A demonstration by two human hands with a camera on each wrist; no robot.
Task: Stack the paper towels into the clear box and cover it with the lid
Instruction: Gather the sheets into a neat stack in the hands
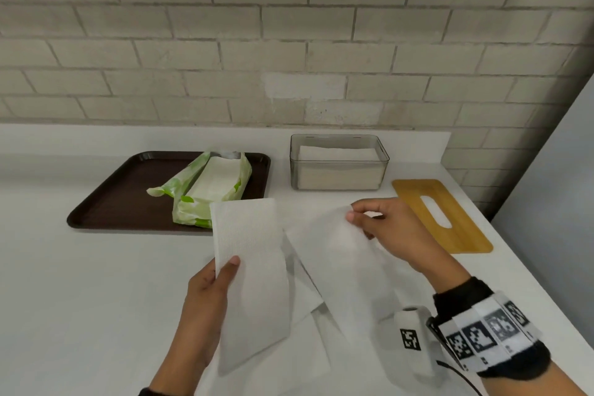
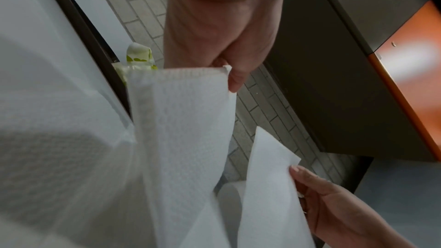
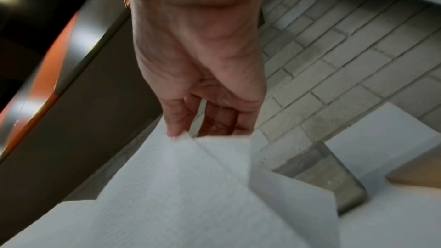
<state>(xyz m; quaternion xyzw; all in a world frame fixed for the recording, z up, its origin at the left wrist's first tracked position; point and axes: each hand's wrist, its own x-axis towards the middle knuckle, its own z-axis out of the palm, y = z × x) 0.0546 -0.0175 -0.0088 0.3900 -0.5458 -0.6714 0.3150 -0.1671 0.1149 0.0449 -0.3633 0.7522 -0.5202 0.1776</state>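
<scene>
The step in hand looks like sorting out loose paper towels before stacking; the left hand (image 1: 205,286) pinches a folded towel (image 1: 247,254) between thumb and fingers and holds it upright, while the right hand (image 1: 382,228) pinches the top edge of a second, opened-out sheet (image 1: 340,267) just beside it; whether the two are one joined piece I cannot tell, as they overlap low down.

The clear box (image 1: 339,162) stands beyond the right hand, already holding a stack of towels; the wooden lid (image 1: 443,219), slotted, lies flat to the outer side of that hand, apart from the box; beyond the left hand a green packet (image 1: 209,193) lies open on a dark tray (image 1: 106,202).

Next, I judge, the loose sheet must be folded to the stack's shape and carried forward into the box; the lid follows once the packet is emptied.

The head view alone shows box, lid and tray together; the left wrist view shows the folded edge under the thumb (image 2: 236,80); the right wrist view shows the fingertips (image 3: 174,129) nipping the sheet's corner, and a crease running from it.
</scene>
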